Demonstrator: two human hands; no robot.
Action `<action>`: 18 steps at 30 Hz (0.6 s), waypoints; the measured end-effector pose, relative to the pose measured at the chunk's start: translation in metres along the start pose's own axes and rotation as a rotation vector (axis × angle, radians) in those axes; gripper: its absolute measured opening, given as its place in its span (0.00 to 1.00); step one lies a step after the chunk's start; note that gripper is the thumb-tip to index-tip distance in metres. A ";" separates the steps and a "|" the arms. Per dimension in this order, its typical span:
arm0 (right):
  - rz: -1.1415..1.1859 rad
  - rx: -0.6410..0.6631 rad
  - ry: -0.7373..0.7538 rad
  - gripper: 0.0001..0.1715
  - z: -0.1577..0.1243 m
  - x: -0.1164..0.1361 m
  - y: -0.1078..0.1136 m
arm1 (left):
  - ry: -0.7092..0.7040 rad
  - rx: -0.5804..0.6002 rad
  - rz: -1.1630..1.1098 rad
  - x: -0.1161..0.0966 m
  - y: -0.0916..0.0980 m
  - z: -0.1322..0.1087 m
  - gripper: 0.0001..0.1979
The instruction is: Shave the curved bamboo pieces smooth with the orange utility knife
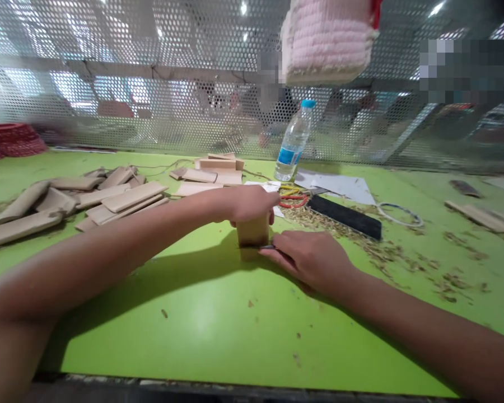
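Note:
A tan wooden-looking piece stands upright on the green table, mid-frame. My left hand is closed over its top from above and holds it upright. Low at the piece's right side, my right hand rests on the table with fingers pinched together. From between its thumb and fingers a thin grey tool pokes out towards the base of the piece; most of the tool is hidden in the hand, so its kind does not show. A dark line crosses the piece at that height.
Curved tan slats lie piled on the left. Behind my hands are a water bottle, white paper, a black phone-like slab and scattered shavings. A perforated metal screen closes off the back; a pink quilted thing hangs above.

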State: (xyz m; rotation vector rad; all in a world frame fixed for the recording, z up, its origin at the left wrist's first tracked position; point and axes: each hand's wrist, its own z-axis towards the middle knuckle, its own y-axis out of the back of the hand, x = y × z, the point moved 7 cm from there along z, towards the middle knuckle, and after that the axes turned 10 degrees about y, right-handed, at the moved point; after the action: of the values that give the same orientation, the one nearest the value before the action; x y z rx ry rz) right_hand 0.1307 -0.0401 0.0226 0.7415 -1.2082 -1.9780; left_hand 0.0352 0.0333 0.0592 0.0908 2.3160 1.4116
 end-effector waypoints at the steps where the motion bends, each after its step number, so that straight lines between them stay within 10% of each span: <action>1: -0.001 0.021 -0.004 0.31 0.000 0.000 -0.002 | 0.030 0.002 -0.025 0.001 0.001 -0.002 0.26; 7: 0.043 0.151 0.021 0.28 -0.001 0.001 -0.012 | 0.002 0.052 -0.033 -0.006 -0.003 -0.007 0.27; 13: -0.031 -0.129 0.072 0.27 0.000 0.000 0.010 | -0.083 0.041 0.075 -0.011 -0.006 0.000 0.18; 18: -0.047 -0.112 0.034 0.29 0.002 -0.001 0.009 | -0.045 0.045 0.032 -0.006 -0.004 0.000 0.20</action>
State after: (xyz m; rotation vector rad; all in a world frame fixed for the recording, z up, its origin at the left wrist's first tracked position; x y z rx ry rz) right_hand 0.1318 -0.0416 0.0315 0.7504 -1.0598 -2.0448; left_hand 0.0417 0.0296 0.0573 0.1720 2.3197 1.3588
